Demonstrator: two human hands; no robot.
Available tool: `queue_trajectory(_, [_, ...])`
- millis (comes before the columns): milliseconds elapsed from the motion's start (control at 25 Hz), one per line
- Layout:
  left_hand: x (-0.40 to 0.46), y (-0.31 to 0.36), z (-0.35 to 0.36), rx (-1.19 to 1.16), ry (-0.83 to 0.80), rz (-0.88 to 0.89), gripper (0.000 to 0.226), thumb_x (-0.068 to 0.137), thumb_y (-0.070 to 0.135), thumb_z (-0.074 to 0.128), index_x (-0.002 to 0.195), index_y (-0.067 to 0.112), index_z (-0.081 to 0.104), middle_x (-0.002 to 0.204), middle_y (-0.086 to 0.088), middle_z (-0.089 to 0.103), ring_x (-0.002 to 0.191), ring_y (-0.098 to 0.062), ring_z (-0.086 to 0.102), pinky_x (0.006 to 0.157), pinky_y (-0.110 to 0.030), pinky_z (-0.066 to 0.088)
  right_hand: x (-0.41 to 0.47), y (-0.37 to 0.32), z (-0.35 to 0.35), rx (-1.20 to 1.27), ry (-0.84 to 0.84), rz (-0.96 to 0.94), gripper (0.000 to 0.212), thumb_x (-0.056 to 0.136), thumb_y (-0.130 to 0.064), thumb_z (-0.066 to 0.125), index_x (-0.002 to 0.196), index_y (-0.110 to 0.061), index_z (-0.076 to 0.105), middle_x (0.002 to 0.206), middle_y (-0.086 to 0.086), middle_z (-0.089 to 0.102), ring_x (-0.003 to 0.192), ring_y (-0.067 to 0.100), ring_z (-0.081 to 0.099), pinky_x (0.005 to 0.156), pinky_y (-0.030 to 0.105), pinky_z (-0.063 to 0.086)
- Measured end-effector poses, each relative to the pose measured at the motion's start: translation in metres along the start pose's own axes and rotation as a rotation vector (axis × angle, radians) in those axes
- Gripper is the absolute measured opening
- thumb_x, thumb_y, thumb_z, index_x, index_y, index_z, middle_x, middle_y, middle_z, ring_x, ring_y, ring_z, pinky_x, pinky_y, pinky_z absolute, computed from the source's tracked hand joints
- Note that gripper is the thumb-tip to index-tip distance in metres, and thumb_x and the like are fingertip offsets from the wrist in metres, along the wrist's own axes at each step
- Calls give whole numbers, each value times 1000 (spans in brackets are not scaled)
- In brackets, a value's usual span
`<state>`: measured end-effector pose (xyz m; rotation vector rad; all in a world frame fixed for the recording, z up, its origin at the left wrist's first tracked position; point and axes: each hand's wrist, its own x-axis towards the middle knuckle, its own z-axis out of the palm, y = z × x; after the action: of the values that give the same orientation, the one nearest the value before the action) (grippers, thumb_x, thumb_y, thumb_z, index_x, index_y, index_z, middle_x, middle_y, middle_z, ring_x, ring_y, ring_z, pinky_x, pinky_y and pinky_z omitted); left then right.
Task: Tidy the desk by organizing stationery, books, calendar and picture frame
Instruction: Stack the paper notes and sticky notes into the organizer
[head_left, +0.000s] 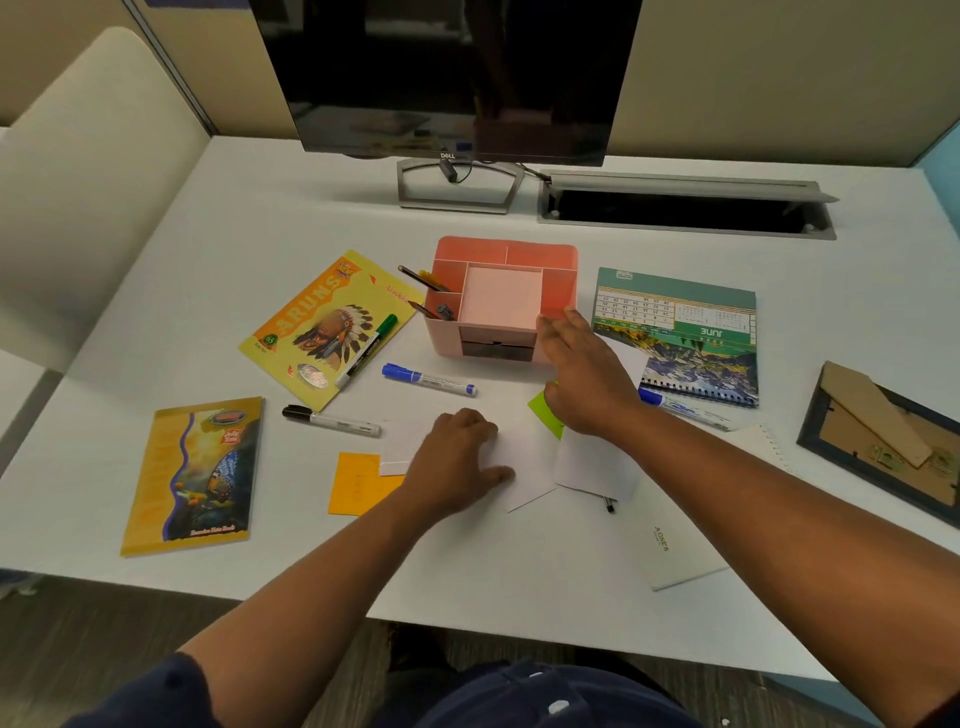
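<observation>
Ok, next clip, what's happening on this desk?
A person is partway through tidying a cluttered white desk. The left hand rests on loose white paper slips, while the right hand reaches to the front right of the pink organizer, fingers straight. Markers, such as the blue marker, two notebooks, a calendar and a face-down picture frame lie scattered around.

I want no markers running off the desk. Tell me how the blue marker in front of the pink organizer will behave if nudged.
The blue marker looks round-barrelled and lies flat on the smooth white desk, so a sideways nudge would probably roll it. It seems light and stiff, so easy to lift. Its cap appears on, so ink marks are unlikely.
</observation>
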<state>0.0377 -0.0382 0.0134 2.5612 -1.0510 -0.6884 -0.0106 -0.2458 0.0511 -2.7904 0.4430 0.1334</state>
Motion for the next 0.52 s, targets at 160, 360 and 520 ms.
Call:
queue_trajectory(160, [2,12,8,-46,-24,-63,72,81,44,79,141,19,47,136,-3,47,123,-23,41,103,-34,41,-7,3,-4,-43,76,-37,83,90,-20,58,159,-18,12,167,3,10,154,23,-2,123,42,6])
queue_trajectory(360, [11,20,6,-107,-60,-156,68,75,36,85,131,19,49,130,-5,50,118,-26,44,98,-37,43,-44,15,-1,65,210,96,70,85,-32,67,148,-19,40,153,6,44,142,29,35,116,46,24])
queue_trajectory(520, [15,22,3,-45,-87,-165,65,75,38,85,127,20,52,127,-5,50,115,-26,44,95,-38,45,-72,40,13,-69,-74,270,77,83,-61,65,148,-30,38,145,-1,50,130,25,48,102,45,34])
